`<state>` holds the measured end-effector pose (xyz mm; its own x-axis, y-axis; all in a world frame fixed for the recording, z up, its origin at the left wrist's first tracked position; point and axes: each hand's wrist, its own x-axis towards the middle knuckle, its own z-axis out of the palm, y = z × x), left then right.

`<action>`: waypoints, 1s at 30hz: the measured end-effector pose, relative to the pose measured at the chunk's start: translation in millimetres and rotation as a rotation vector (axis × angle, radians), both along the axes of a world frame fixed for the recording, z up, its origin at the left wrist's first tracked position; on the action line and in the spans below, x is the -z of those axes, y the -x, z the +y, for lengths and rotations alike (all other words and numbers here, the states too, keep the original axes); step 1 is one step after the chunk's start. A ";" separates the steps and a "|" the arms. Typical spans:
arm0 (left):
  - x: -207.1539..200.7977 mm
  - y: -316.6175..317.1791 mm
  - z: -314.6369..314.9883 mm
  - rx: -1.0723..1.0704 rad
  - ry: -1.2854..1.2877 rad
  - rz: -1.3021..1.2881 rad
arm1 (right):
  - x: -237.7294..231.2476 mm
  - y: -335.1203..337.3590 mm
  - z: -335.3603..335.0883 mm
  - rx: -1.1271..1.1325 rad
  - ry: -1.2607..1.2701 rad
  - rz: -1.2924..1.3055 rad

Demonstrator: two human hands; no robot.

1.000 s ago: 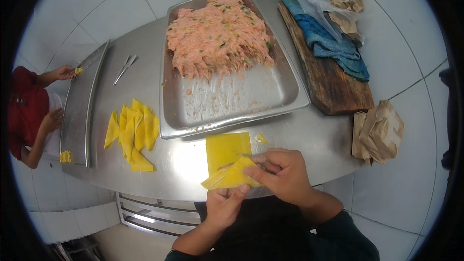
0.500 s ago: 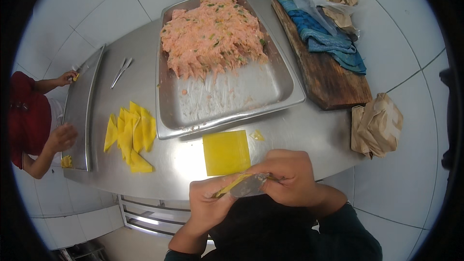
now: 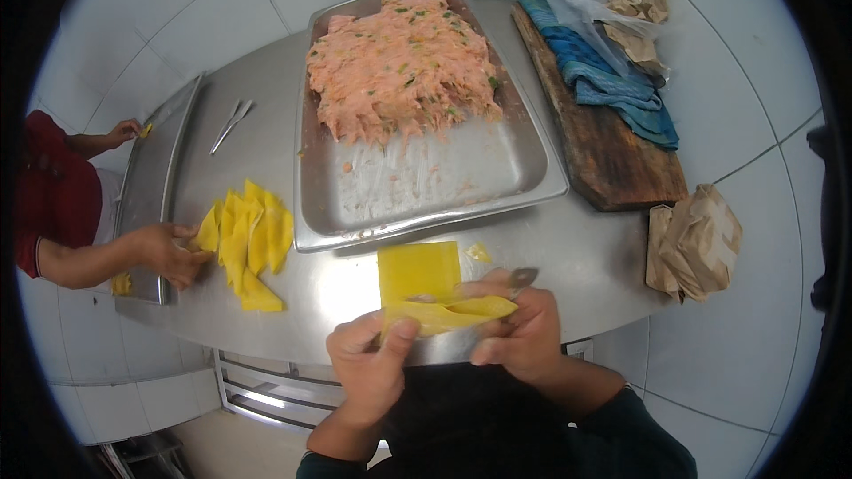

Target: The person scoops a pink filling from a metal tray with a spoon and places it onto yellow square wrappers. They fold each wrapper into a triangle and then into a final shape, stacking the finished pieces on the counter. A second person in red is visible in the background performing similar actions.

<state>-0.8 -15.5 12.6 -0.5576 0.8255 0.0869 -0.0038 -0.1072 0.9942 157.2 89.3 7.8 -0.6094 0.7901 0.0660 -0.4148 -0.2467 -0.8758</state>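
Observation:
Between my hands, above the table's front edge, is a yellow dough wrapper [image 3: 444, 315] folded over, its upper edges a little apart. My left hand [image 3: 368, 355] pinches its left end, thumb on the near side. My right hand [image 3: 524, 328] is closed on the right end. A metal utensil [image 3: 524, 278] pokes up from that hand; the rest is hidden. Just beyond lies a square stack of yellow wrappers [image 3: 417, 268], with a small yellow scrap [image 3: 479, 253] beside it. Farther off, a deep steel pan [image 3: 435, 224] holds pink minced filling [image 3: 404, 66] flecked with green.
Folded yellow wrappers [image 3: 247, 235] are piled on the left; a co-worker's hand [image 3: 176, 255] touches the pile. Beyond are metal tongs [image 3: 230, 127] and a flat tray [image 3: 160, 155]. At right are a wooden board [image 3: 621, 155], blue cloth [image 3: 612, 80] and brown paper bag [image 3: 697, 239].
The wrapper has turned so its folded side shows, and the utensil's end now sticks up from my right hand. The co-worker's near hand has moved from the tray to the pile.

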 end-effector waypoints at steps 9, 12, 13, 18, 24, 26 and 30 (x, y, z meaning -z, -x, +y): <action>-12.1 -6.3 8.9 0.192 0.035 0.067 | 19.5 4.3 -8.2 0.102 -0.270 -0.216; -14.9 4.3 7.4 0.273 0.090 0.010 | 20.0 4.2 -8.1 0.209 -0.421 -0.203; -17.8 8.5 3.8 0.288 0.173 0.063 | 19.0 2.8 -8.4 0.179 -0.432 -0.236; -34.5 58.8 -10.3 -0.015 0.074 0.330 | 16.5 -8.5 -5.0 0.221 -0.124 -0.239; -39.3 94.0 -10.4 -0.572 0.101 1.114 | 15.7 -23.3 12.2 0.264 -0.199 -0.310; -27.2 67.8 -2.6 -0.018 0.096 0.754 | 15.3 -23.9 14.5 0.280 -0.198 -0.340; 2.6 31.2 21.8 0.387 0.250 0.885 | 10.7 -29.1 15.6 0.290 -0.212 -0.360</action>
